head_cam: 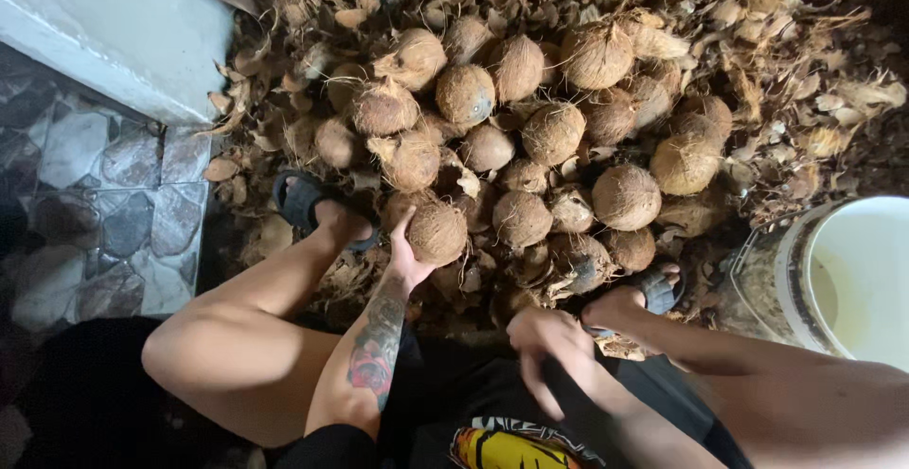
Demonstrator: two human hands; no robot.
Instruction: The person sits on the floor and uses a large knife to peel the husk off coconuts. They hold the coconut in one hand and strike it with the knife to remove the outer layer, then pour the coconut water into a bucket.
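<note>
Brown and fibrous, the coconut [437, 230] under your left hand [405, 253] sits at the near edge of the heap of coconuts [530, 119], between your two sandalled feet. It looks nearly round, so its long axis is hard to tell. Your left forearm reaches straight forward, fingers cupped against its left side. Your right hand [542, 341] stays low near your lap, blurred; its grip is unclear.

Brown husked coconut [437, 231], pile's near edge.
</note>
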